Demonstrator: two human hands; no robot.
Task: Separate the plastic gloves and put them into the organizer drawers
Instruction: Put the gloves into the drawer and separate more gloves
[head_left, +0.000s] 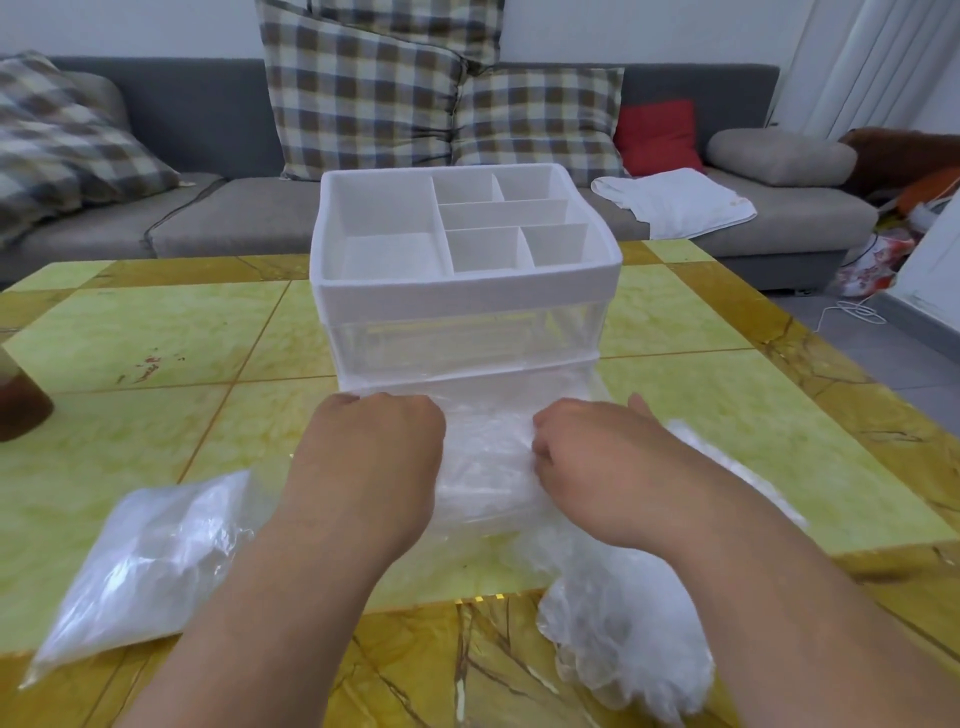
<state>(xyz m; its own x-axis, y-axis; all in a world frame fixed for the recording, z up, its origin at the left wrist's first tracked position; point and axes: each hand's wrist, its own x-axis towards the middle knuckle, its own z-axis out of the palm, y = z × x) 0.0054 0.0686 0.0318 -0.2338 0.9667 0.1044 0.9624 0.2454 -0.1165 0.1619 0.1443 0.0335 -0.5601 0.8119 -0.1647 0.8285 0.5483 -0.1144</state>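
Note:
A white organizer (467, 296) with an open divided top tray and clear drawers stands mid-table. Its bottom drawer (483, 512) is pulled out toward me and holds crumpled clear plastic gloves (485, 457). My left hand (371, 452) is over the drawer's left part with its fingers curled down into the gloves; the fingertips are hidden. My right hand (587, 457) is at the drawer's right part, fingers curled onto the same gloves. A loose heap of gloves (623, 639) lies at the table's near edge, under my right forearm.
A clear bag of gloves (140, 566) lies front left on the yellow tiled table (156, 338). A brown object (21, 400) sits at the left edge. Behind the table is a grey sofa (218, 119) with checked cushions and a white towel (675, 200).

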